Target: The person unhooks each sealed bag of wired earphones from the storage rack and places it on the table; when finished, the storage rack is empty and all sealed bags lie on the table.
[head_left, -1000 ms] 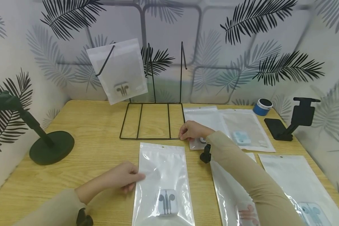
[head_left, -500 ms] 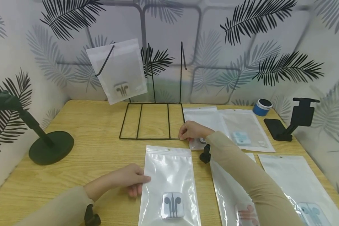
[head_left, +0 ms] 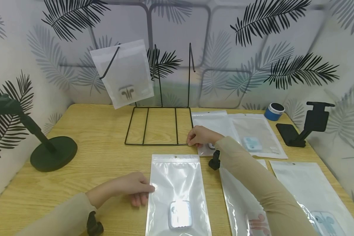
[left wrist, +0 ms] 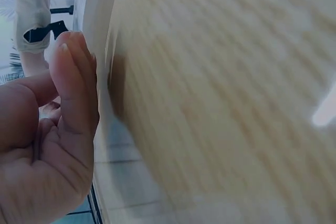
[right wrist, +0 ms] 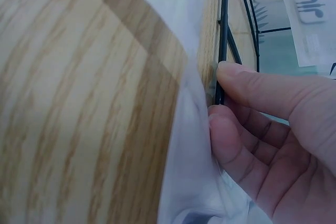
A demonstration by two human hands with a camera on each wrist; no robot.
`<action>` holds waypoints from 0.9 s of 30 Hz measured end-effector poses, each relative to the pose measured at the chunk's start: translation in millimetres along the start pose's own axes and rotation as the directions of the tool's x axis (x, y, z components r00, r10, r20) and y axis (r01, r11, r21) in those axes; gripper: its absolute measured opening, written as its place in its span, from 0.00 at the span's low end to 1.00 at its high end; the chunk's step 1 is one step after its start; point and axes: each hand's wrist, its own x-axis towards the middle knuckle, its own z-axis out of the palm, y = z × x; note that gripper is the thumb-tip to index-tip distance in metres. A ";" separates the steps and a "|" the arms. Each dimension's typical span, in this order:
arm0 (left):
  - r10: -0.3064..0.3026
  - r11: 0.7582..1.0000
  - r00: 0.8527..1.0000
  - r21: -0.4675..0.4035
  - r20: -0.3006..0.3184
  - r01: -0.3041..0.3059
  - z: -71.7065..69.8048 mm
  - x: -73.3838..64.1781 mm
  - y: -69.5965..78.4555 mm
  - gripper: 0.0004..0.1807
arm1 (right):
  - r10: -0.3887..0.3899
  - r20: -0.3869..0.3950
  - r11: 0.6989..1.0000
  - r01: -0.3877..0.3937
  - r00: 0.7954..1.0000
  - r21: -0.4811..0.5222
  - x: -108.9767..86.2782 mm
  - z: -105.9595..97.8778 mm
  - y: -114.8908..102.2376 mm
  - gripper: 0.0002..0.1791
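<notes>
My left hand (head_left: 135, 188) pinches the left edge of a white zip-top bag (head_left: 165, 177) lying on the table. Inside this bag a boxed pair of earphones (head_left: 180, 214) shows through, partly washed out by glare. In the left wrist view the thumb and fingers of the left hand (left wrist: 63, 129) come together just above the tabletop. My right hand (head_left: 203, 135) holds the front right corner of a black wire display rack (head_left: 159, 145), thumb over the wire (right wrist: 223, 30). From the rack's left hook hangs another earphone bag (head_left: 129, 72), tilted; the other hooks carry nothing.
Bags with light blue earphones (head_left: 252, 143), red earphones (head_left: 258, 224) and pale blue ones (head_left: 327, 223) lie at the right. A dark lamp base (head_left: 53, 154) stands left. At the back right are a blue round speaker (head_left: 273, 112) and a black phone stand (head_left: 315, 119).
The left hand has slid the bag slightly right and toward me, then shifted a little back left. The right hand and the rack have stayed in place.
</notes>
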 end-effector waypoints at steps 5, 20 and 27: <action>0.036 0.999 0.999 -0.004 0.028 -0.036 -13.5 -5.1 -1.7 0.18 | -0.002 0.000 1.000 0.002 1.000 0.005 -0.3 -0.2 0.1 0.03; 0.272 0.961 0.899 0.041 -0.342 -0.275 -82.6 -12.9 17.9 0.19 | 0.021 -0.002 1.000 -0.021 1.000 0.017 1.2 0.2 -0.1 0.03; 0.288 0.948 0.705 0.088 -0.648 -0.307 -132.5 -10.6 18.8 0.25 | 0.023 0.000 1.000 -0.023 1.000 0.012 0.0 0.2 -1.9 0.02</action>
